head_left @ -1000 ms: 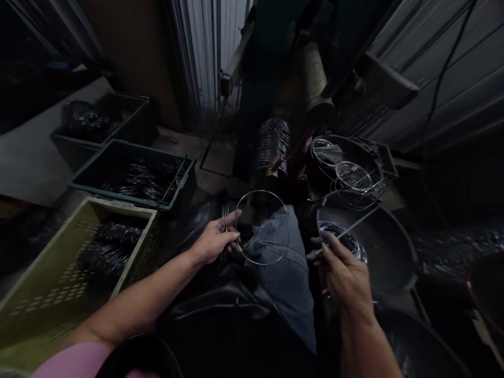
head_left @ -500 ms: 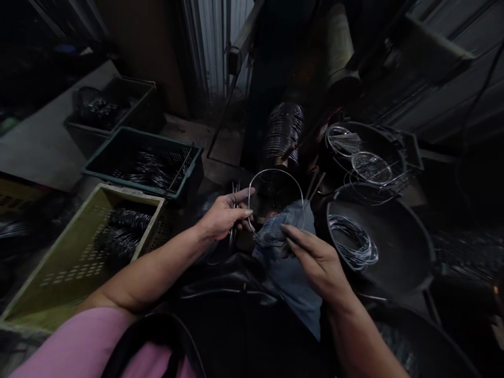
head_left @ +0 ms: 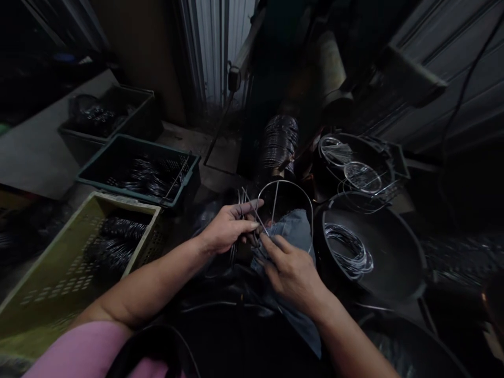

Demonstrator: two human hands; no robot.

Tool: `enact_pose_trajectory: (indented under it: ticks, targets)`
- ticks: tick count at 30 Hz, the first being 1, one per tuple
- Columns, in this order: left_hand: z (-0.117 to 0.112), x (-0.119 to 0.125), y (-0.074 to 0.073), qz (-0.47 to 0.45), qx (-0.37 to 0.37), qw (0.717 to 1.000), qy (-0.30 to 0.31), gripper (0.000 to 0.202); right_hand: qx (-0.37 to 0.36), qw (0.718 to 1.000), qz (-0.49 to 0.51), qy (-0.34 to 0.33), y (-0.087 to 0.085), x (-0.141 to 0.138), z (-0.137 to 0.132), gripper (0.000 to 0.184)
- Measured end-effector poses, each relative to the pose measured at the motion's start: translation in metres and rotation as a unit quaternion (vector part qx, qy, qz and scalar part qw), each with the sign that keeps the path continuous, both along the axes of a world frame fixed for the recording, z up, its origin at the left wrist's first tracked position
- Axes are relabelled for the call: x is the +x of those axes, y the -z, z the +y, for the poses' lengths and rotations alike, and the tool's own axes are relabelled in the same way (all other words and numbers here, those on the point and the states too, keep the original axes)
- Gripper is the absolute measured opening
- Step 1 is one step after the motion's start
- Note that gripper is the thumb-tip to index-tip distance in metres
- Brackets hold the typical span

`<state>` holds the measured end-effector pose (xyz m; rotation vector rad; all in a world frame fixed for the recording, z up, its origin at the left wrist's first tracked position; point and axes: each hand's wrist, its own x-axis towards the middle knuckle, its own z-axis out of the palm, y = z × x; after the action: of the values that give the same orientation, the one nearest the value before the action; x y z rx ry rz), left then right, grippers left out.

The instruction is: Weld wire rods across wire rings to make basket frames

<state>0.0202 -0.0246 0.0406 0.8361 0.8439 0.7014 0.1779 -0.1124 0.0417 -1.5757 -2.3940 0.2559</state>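
1. Crates stand at the far left: a yellow-green crate nearest, holding dark coils of wire; behind it a dark green crate with more glinting wire; further back a third dark crate on the pale floor.
2. Left hand comes next, reaching in from a bare forearm and a pink sleeve. It is closed in a pinch, thumb against fingers, on a bunch of thin straight wires and on the near edge of a wire ring.
3. Wire ring sits at centre, above a knee in blue denim, standing roughly upright with a straight wire crossing its inside.
4. Right hand lies just right of the left one, almost touching it. Its fingertips are curled together on the wire where ring and straight pieces meet; what exactly they grip is hidden.
5. Behind the ring stands a stack of dark wire rings.
6. To the right, a wide dark pan holds a small pile of shiny wire loops.
7. Beyond it, a second round pan carries more wire rings and a tuft of straight wire.
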Motion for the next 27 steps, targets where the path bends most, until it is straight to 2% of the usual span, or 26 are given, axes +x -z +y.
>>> enact_pose_trajectory:
  ticks: [10, 16, 22, 27]
  targets:
    - [0.017, 0.020, 0.000, -0.005, -0.015, 0.999, 0.028, 0.054, 0.026, 0.999, -0.012, 0.020, -0.001, 0.012, 0.014, 0.042]
    - [0.031, 0.032, -0.001, -0.031, -0.007, 0.999, 0.037, 0.055, 0.007, 0.999, -0.050, 0.018, -0.012, 0.024, 0.029, 0.041]
    - [0.042, 0.041, -0.003, -0.043, -0.018, 0.999, 0.017, 0.053, 0.003, 0.998, -0.053, 0.016, -0.023, 0.029, 0.043, 0.039]
    - [0.051, 0.045, 0.001, -0.065, 0.001, 0.998, 0.027, 0.051, -0.012, 0.998, -0.053, 0.032, -0.029, 0.032, 0.052, 0.039]
